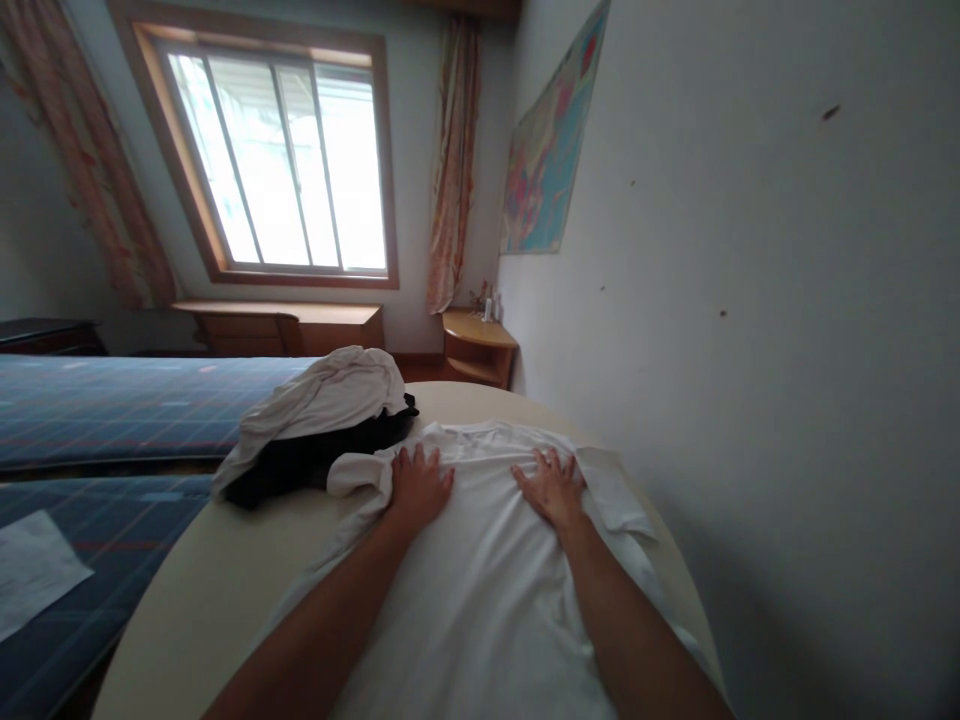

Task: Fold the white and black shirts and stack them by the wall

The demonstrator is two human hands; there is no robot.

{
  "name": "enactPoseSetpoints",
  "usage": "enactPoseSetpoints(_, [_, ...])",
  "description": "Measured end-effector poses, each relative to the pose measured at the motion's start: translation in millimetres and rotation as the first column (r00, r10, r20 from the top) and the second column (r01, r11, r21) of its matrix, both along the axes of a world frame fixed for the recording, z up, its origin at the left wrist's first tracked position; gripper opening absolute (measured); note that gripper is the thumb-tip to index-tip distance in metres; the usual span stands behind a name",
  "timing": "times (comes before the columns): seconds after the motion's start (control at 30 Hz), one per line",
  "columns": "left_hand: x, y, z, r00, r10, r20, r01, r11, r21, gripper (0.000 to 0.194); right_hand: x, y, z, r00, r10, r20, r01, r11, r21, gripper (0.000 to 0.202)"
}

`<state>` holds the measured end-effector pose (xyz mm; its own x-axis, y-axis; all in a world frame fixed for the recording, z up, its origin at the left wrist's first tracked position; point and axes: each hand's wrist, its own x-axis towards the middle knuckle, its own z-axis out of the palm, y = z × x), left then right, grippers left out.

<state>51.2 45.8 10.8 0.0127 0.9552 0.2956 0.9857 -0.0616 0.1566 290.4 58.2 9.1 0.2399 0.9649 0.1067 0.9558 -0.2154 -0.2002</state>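
A white T-shirt (480, 560) lies spread over the round cream table (217, 580), its neckline at the far side and its lower part towards me. My left hand (421, 487) rests flat on the shirt near the left shoulder, fingers spread. On the right shoulder area lies my right hand (551, 488), also flat with its fingers apart. The right sleeve reaches out towards the table's right edge, while the left sleeve is bunched up beside my left hand. Wrinkles run down the shirt between my arms.
A heap of clothes, a light garment (337, 390) over a black one (322, 455), sits at the table's far left. Blue plaid mattresses (150, 400) stand to the left, with a paper sheet (37, 570) on one. A white wall (787, 400) closes off the right side.
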Motion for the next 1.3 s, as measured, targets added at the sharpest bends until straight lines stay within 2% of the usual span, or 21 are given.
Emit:
enactPoseSetpoints(0.1, [-6.0, 1.6, 0.4, 0.998, 0.060, 0.006, -0.060, 0.997, -0.050, 0.058, 4.2, -6.1, 10.5, 0.989, 0.147, 0.000, -0.147, 0.984, 0.106, 0.060])
enactPoseSetpoints(0.17, [-8.1, 3.0, 0.3, 0.999, 0.052, 0.012, -0.051, 0.998, -0.037, 0.057, 9.0, -11.6, 20.7, 0.981, 0.196, 0.013, -0.194, 0.960, 0.203, 0.045])
enactPoseSetpoints(0.23, [-7.8, 2.8, -0.5, 1.000, -0.023, 0.014, 0.023, 1.000, -0.003, 0.056, 15.8, -17.3, 28.9, 0.992, 0.121, 0.032, -0.126, 0.949, 0.289, 0.036])
enactPoseSetpoints(0.33, [-3.5, -1.7, -2.5, 0.980, -0.201, 0.002, 0.201, 0.979, 0.018, 0.054, 30.4, -23.0, 30.5, 0.995, -0.080, 0.057, 0.055, 0.934, 0.352, 0.038])
enactPoseSetpoints(0.47, [2.7, -10.3, -4.4, 0.943, -0.333, -0.004, 0.332, 0.942, -0.056, 0.053, 54.6, -20.1, 16.2, 0.978, -0.209, 0.027, 0.199, 0.960, 0.198, 0.053])
enactPoseSetpoints(0.53, [3.1, -12.0, -4.9, 0.937, -0.349, -0.007, 0.347, 0.934, -0.088, 0.056, 65.0, -15.2, 9.5, 0.977, -0.214, -0.007, 0.212, 0.967, 0.142, 0.056])
enactPoseSetpoints(0.7, [-3.2, -6.4, -5.4, 0.965, -0.262, -0.028, 0.258, 0.959, -0.114, 0.062, 79.2, -5.7, 5.3, 0.967, -0.187, -0.170, 0.218, 0.958, 0.184, 0.044])
enactPoseSetpoints(0.83, [-6.9, -3.3, -2.5, 0.974, -0.224, -0.040, 0.217, 0.968, -0.128, 0.060, 87.5, -4.7, 12.7, 0.932, -0.257, -0.255, 0.311, 0.929, 0.202, 0.051])
enactPoseSetpoints(0.93, [-4.4, -5.6, -0.3, 0.958, -0.283, -0.040, 0.278, 0.956, -0.092, 0.057, 91.9, -5.8, 26.0, 0.899, -0.284, -0.333, 0.392, 0.860, 0.327, 0.060])
enactPoseSetpoints(1.03, [0.8, -9.0, -0.2, 0.929, -0.369, -0.012, 0.367, 0.926, -0.084, 0.053, 86.5, -9.6, 43.6, 0.893, -0.163, -0.420, 0.394, 0.736, 0.551, 0.060])
enactPoseSetpoints(1.1, [3.9, -10.6, -0.8, 0.920, -0.391, 0.004, 0.389, 0.915, -0.108, 0.052, 76.5, -14.2, 54.5, 0.913, -0.034, -0.407, 0.311, 0.703, 0.640, 0.057])
enactPoseSetpoints(1.13, [4.9, -11.1, -0.9, 0.920, -0.393, 0.007, 0.391, 0.912, -0.123, 0.052, 70.4, -16.7, 58.8, 0.920, 0.037, -0.390, 0.250, 0.713, 0.655, 0.056])
enactPoseSetpoints(1.2, [5.8, -11.7, -0.8, 0.919, -0.393, 0.002, 0.390, 0.910, -0.140, 0.054, 58.6, -21.3, 64.4, 0.901, 0.207, -0.382, 0.087, 0.777, 0.624, 0.050])
enactPoseSetpoints(1.3, [5.4, -12.0, 0.0, 0.917, -0.398, -0.004, 0.393, 0.908, -0.148, 0.056, 48.3, -24.1, 65.3, 0.776, 0.394, -0.492, -0.136, 0.867, 0.479, 0.044])
